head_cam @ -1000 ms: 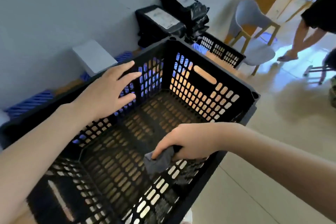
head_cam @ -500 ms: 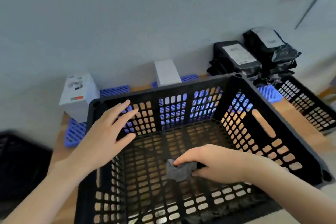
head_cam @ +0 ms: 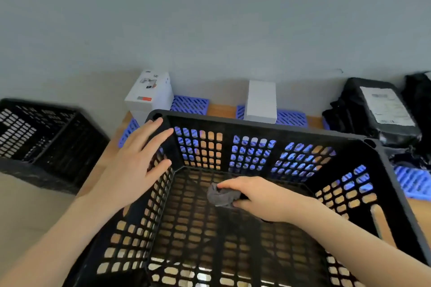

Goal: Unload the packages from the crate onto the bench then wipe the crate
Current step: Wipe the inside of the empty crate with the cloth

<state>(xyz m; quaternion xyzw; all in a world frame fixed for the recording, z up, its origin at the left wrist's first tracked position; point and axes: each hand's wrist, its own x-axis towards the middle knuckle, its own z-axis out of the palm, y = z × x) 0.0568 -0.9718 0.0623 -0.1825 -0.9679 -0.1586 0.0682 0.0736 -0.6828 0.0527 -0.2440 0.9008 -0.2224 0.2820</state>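
- The right hand [head_cam: 261,198] is closed around a small grey cloth [head_cam: 222,197]. The fingers [head_cam: 229,185] curl over the top of the cloth and the thumb is under it.
- The cloth is bunched up and sits low inside the black crate [head_cam: 268,129], on or just above the floor of the crate near the far wall. I cannot tell if it touches.
- The left hand [head_cam: 135,168] is open and flat, with the fingers spread. It holds nothing. It rests on the left wall of the crate, near the far left corner.
- The crate has lots of little holes in its walls and floor. There are no packages inside it, only the hand and the cloth.
- The crate stands on a wooden bench [head_cam: 220,110] by a grey wall [head_cam: 210,18].
- Behind the crate, a white box with a red mark [head_cam: 149,94] stands on a blue mat [head_cam: 190,105].
- A plain white box [head_cam: 262,100] stands on another blue mat [head_cam: 291,117], a little to the right.
- At the far right, a black bag package with a white label [head_cam: 382,109] lies on the bench, beside more black bags [head_cam: 417,91].
- Another black crate [head_cam: 44,137] is off to the left, well apart from the hands.
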